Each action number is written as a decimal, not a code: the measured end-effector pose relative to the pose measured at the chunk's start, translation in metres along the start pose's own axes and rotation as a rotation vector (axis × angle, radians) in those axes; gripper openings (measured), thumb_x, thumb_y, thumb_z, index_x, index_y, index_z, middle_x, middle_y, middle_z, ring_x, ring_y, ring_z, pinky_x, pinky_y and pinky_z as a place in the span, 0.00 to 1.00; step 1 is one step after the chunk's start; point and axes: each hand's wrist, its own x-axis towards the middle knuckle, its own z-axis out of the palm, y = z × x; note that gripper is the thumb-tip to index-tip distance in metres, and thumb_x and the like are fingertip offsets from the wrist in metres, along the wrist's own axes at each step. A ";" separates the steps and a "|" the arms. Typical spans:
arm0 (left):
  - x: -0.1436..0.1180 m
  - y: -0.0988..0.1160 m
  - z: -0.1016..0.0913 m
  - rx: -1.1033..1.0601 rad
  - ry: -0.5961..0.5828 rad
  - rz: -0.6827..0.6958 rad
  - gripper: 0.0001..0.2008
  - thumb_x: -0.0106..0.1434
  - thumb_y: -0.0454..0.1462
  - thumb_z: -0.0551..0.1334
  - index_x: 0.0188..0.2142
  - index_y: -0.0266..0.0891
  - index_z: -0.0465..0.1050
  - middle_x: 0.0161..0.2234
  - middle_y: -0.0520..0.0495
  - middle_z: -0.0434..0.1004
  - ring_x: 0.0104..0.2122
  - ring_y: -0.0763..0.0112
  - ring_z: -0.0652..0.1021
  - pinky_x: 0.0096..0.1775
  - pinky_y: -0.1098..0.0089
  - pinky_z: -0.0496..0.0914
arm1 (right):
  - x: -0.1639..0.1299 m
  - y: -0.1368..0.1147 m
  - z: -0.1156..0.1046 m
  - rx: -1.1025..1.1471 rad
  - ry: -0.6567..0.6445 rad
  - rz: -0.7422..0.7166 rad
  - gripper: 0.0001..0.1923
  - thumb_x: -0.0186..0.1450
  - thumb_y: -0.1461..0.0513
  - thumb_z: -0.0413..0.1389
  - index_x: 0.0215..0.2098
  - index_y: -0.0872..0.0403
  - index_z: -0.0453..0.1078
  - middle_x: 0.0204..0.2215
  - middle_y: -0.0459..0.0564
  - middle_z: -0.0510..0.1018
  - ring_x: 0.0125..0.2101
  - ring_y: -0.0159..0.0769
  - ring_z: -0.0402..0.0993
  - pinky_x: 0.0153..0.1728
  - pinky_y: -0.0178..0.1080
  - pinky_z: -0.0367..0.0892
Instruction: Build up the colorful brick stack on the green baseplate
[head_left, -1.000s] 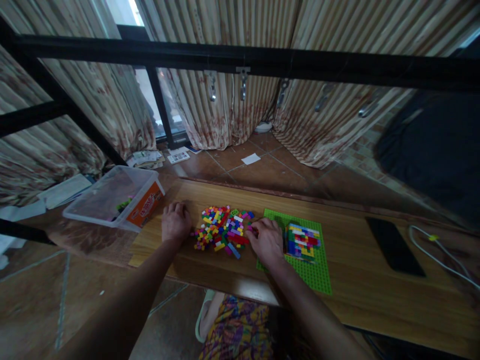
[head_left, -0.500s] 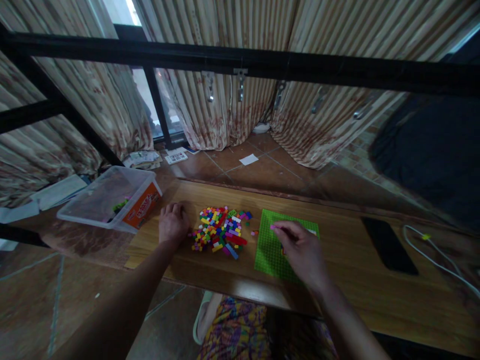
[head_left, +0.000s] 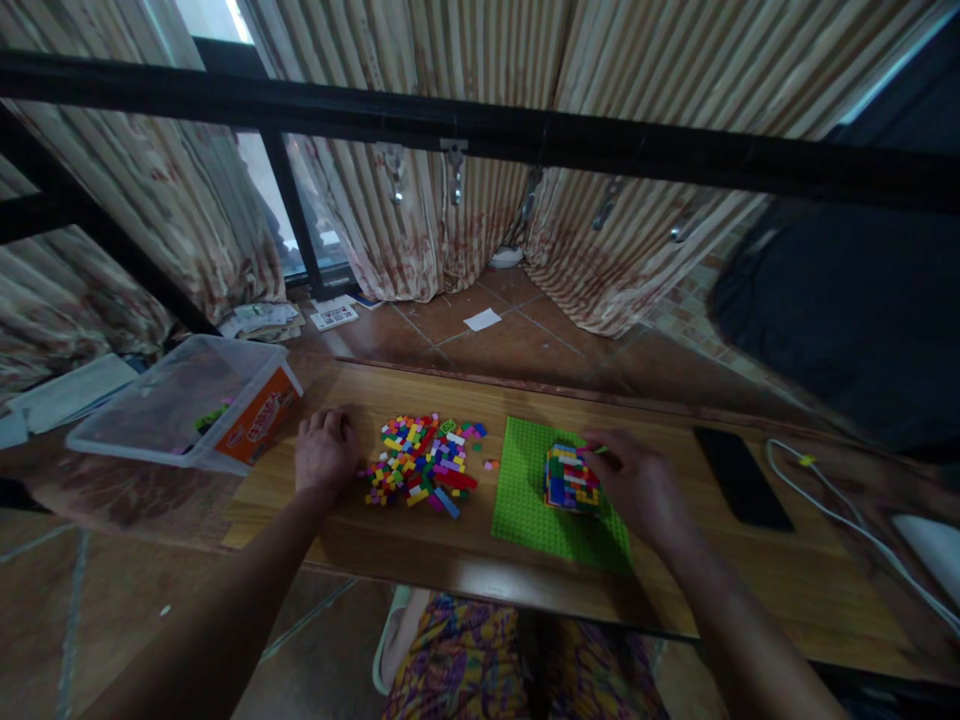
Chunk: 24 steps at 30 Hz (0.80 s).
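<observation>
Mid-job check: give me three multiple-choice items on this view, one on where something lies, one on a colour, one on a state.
1. Where is the loose brick pile?
A. on the baseplate
B. on the table, left of the baseplate
C. inside the plastic box

2. What colour is the baseplate?
A. green
B. red
C. white

3. What is the left hand doing?
A. lifting the phone
B. holding the cable
C. resting on the table beside the pile

Answers:
1 B: the pile lies on the wooden table between the left hand and the baseplate.
2 A: the flat plate under the brick build is bright green.
3 C: the left hand lies knuckles up on the wood, while the right hand is at the build, far from the phone and cable.
</observation>
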 end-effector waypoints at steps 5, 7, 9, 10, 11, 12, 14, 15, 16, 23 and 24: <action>-0.001 -0.001 0.001 -0.017 0.011 -0.011 0.15 0.61 0.37 0.51 0.42 0.36 0.72 0.44 0.36 0.73 0.45 0.52 0.70 0.48 0.54 0.65 | -0.002 0.001 0.007 -0.072 -0.057 -0.138 0.12 0.67 0.59 0.49 0.35 0.52 0.75 0.33 0.50 0.78 0.33 0.36 0.76 0.37 0.38 0.70; -0.001 0.000 0.001 -0.007 0.009 -0.007 0.15 0.61 0.37 0.51 0.42 0.36 0.72 0.43 0.36 0.73 0.45 0.52 0.70 0.48 0.55 0.65 | 0.000 0.003 0.007 -0.098 -0.075 -0.193 0.13 0.68 0.61 0.48 0.35 0.52 0.75 0.34 0.50 0.78 0.33 0.35 0.75 0.37 0.37 0.70; -0.001 0.000 0.000 0.008 0.004 -0.006 0.15 0.61 0.37 0.51 0.42 0.36 0.72 0.43 0.36 0.73 0.44 0.52 0.70 0.48 0.55 0.65 | 0.001 0.007 0.007 -0.133 -0.089 -0.242 0.13 0.68 0.62 0.48 0.35 0.52 0.75 0.35 0.50 0.78 0.34 0.35 0.75 0.37 0.37 0.71; -0.001 0.000 0.000 0.014 0.003 -0.008 0.15 0.61 0.37 0.51 0.42 0.35 0.73 0.43 0.36 0.73 0.44 0.52 0.70 0.48 0.56 0.65 | 0.001 0.010 0.006 -0.152 -0.092 -0.260 0.14 0.68 0.62 0.47 0.35 0.52 0.75 0.35 0.51 0.78 0.34 0.36 0.75 0.37 0.37 0.71; -0.001 0.001 0.000 0.016 0.004 -0.010 0.15 0.61 0.36 0.51 0.41 0.35 0.73 0.43 0.36 0.73 0.44 0.52 0.70 0.48 0.56 0.65 | 0.001 0.012 0.006 -0.168 -0.098 -0.271 0.14 0.68 0.62 0.47 0.35 0.52 0.75 0.36 0.51 0.78 0.34 0.36 0.76 0.37 0.37 0.71; -0.001 0.001 0.000 0.017 0.005 -0.009 0.15 0.61 0.36 0.51 0.41 0.35 0.73 0.43 0.36 0.74 0.44 0.52 0.70 0.48 0.56 0.65 | 0.000 0.014 0.006 -0.180 -0.103 -0.277 0.14 0.68 0.62 0.47 0.36 0.52 0.75 0.36 0.51 0.78 0.35 0.37 0.76 0.37 0.37 0.71; -0.001 0.001 0.000 0.022 0.011 -0.005 0.15 0.61 0.36 0.51 0.41 0.35 0.73 0.43 0.36 0.74 0.44 0.52 0.70 0.48 0.56 0.65 | -0.003 0.018 0.007 -0.184 -0.107 -0.274 0.15 0.68 0.61 0.46 0.37 0.52 0.76 0.37 0.52 0.78 0.36 0.38 0.76 0.38 0.38 0.72; -0.001 0.001 0.000 0.026 0.014 -0.001 0.15 0.62 0.36 0.51 0.41 0.35 0.73 0.43 0.36 0.74 0.44 0.52 0.70 0.47 0.56 0.65 | -0.005 0.019 0.007 -0.177 -0.111 -0.269 0.15 0.68 0.61 0.46 0.37 0.52 0.76 0.37 0.52 0.78 0.36 0.39 0.76 0.39 0.39 0.72; -0.002 0.000 0.000 0.031 0.016 0.002 0.15 0.61 0.36 0.51 0.41 0.35 0.73 0.43 0.36 0.74 0.44 0.52 0.70 0.47 0.56 0.65 | -0.008 0.020 0.009 -0.165 -0.113 -0.263 0.15 0.68 0.60 0.46 0.37 0.51 0.76 0.38 0.52 0.78 0.37 0.39 0.76 0.40 0.39 0.72; -0.001 -0.002 0.003 0.036 0.019 0.005 0.15 0.61 0.36 0.51 0.42 0.35 0.73 0.42 0.35 0.74 0.43 0.52 0.70 0.47 0.56 0.65 | -0.016 0.021 0.017 -0.072 -0.068 -0.183 0.13 0.68 0.59 0.49 0.36 0.51 0.75 0.38 0.52 0.78 0.38 0.38 0.76 0.41 0.40 0.72; -0.001 -0.002 0.003 0.035 0.017 0.005 0.15 0.61 0.36 0.51 0.42 0.34 0.73 0.42 0.35 0.74 0.43 0.52 0.70 0.47 0.56 0.65 | -0.016 0.021 0.017 -0.064 -0.063 -0.165 0.13 0.68 0.60 0.49 0.35 0.52 0.75 0.38 0.52 0.78 0.37 0.38 0.76 0.41 0.40 0.72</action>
